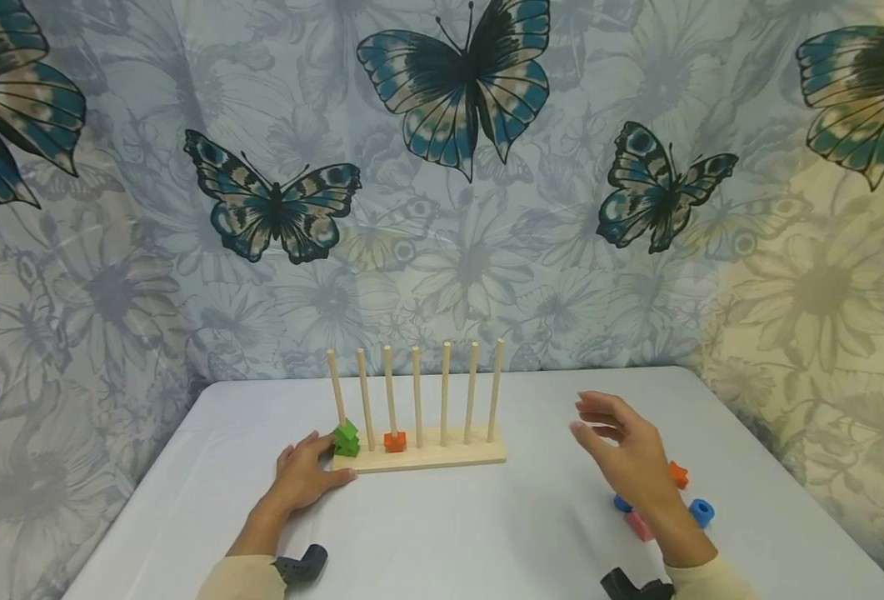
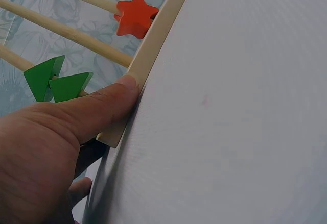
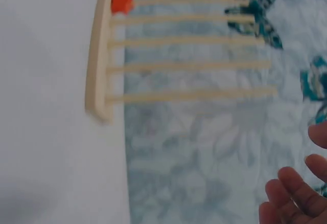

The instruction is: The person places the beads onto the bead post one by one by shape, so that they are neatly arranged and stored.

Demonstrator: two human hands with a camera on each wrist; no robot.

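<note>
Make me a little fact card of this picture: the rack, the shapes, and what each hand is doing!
Rack: seven pegs
Leftmost peg: green triangles
Third peg from left: at least one orange star
Left hand: grips the rack's left end
Right hand: raised, holding nothing
Loose on the table: blue pieces, pink piece, orange piece

The peg rack (image 1: 430, 458) looks like smooth, matt bare wood; the green triangles (image 2: 66, 85) and orange star (image 2: 137, 17) look smooth; the backdrop (image 1: 471, 267) resembles cloth.
</note>
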